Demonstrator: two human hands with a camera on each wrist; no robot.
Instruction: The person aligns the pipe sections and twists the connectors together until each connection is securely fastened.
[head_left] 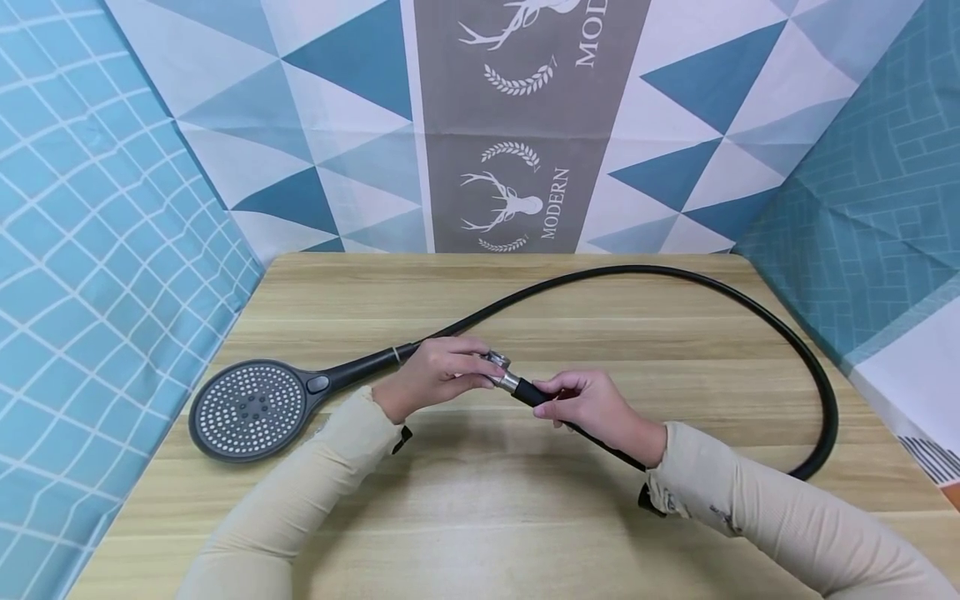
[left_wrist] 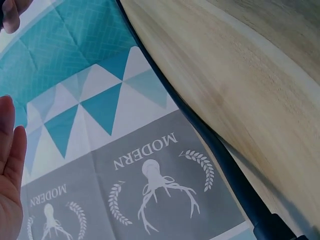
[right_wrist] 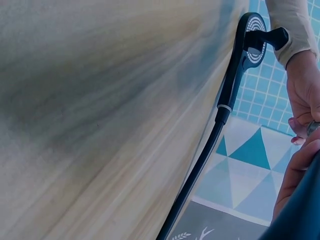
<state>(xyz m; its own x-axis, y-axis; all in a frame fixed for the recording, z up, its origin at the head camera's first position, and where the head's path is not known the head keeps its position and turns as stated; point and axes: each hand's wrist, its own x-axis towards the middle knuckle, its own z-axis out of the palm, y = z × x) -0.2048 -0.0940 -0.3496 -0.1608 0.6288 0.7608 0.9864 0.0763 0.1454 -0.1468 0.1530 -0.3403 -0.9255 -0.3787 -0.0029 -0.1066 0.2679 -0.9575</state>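
Near the middle of the head view, my left hand [head_left: 438,373] pinches a small silver metal fitting [head_left: 497,361] between thumb and fingers. That fitting sits at the free end of a black shower hose [head_left: 645,269]. Just below the silver collar, my right hand [head_left: 603,410] grips the hose's thick black end sleeve [head_left: 529,394]. A dark grey handheld shower head [head_left: 251,408] lies on the table left of the hands, its nozzle face up, with the hose joined to its handle. In the right wrist view, the left hand [right_wrist: 304,87] meets the right fingers [right_wrist: 297,172] at the fitting.
The hose arcs across the back and right of the wood-grain table [head_left: 480,533]. Patterned sheets [head_left: 517,192] rise behind the table, and a blue grid sheet [head_left: 97,250] stands along its left side.
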